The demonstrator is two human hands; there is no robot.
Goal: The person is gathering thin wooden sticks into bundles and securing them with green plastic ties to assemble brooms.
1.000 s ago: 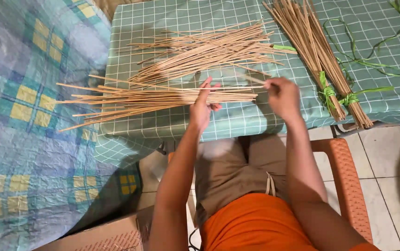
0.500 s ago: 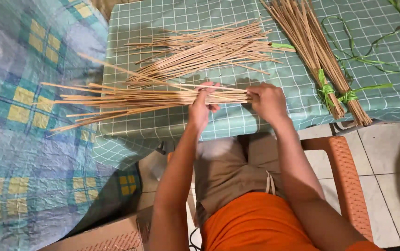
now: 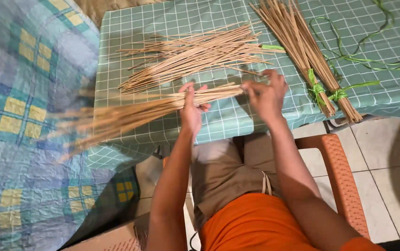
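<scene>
While the left hand [image 3: 191, 108] has its fingers wrapped round the stick bundle [image 3: 162, 108] mid-length, right hand [image 3: 267, 95] pinches its near end just below the loose stick pile [image 3: 195, 53]; I'd keep ends flush & grip snug.

We see no labels, signs or screens here. At the bottom edge, left of the person's arm, sits a brown cardboard box [image 3: 111, 239], and it may be a package, but only its corner shows.
</scene>
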